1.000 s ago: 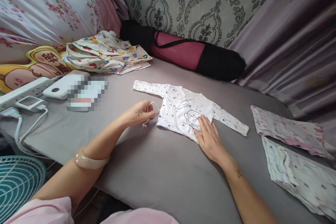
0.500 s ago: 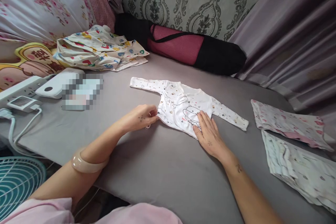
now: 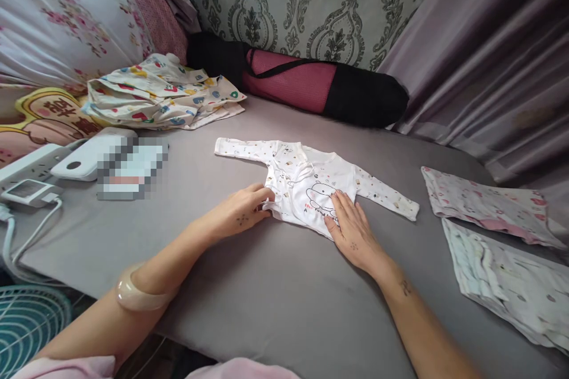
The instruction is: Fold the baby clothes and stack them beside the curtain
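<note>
A small white baby shirt (image 3: pixel 296 180) lies spread on the grey bed sheet (image 3: pixel 267 296), sleeves stretched to both sides. It has a tied string at the chest and a printed cartoon animal on the front. My left hand (image 3: pixel 246 210) is at the shirt's lower left side, its fingers curled and pinching the edge of the fabric. Flat on the lower right of the front rests my right hand (image 3: pixel 353 228), fingers stretched out, covering part of the print.
Folded baby clothes (image 3: pixel 489 204) and a second folded pile (image 3: pixel 511 278) lie at right. A black and pink roll bag (image 3: pixel 288 83) and patterned cloth (image 3: pixel 160 95) are behind. At left sit a power strip (image 3: pixel 31 163), a white device (image 3: pixel 89 154) and a fan (image 3: pixel 33 331).
My left hand has shifted slightly up and inward along the shirt's left edge, and a dangling string by it no longer shows. My right hand stays flat. The view has shifted slightly.
</note>
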A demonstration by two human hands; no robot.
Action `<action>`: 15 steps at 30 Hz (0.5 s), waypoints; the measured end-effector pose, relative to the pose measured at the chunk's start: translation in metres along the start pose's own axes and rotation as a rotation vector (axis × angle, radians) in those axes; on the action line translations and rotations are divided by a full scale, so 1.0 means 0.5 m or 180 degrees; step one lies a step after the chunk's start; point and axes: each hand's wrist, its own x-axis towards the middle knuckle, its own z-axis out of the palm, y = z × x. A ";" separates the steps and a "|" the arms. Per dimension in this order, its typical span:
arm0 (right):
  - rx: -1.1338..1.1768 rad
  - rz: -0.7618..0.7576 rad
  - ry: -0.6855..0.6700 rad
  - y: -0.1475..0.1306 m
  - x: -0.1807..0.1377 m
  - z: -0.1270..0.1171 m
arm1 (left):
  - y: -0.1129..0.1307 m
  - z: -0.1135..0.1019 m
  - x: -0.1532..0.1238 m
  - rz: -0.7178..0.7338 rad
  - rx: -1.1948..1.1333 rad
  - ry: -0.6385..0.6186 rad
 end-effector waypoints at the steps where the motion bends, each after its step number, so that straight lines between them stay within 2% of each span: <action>1: 0.0022 -0.0007 0.0011 0.001 0.000 0.001 | -0.002 0.002 -0.001 0.0092 0.0097 0.0012; 6: 0.0089 -0.0052 0.0113 0.004 -0.002 0.006 | -0.015 -0.020 -0.006 0.0519 0.0414 0.0161; 8: 0.0077 -0.0057 0.0102 0.004 -0.001 0.005 | -0.021 -0.035 -0.008 0.0675 0.0495 0.0069; 12: 0.0041 0.0052 -0.0129 -0.001 0.000 -0.005 | -0.028 -0.051 -0.010 0.0585 0.0678 -0.0248; 15: 0.0033 0.0093 -0.0262 -0.004 0.001 -0.014 | -0.027 -0.051 -0.012 0.0522 0.0768 -0.0331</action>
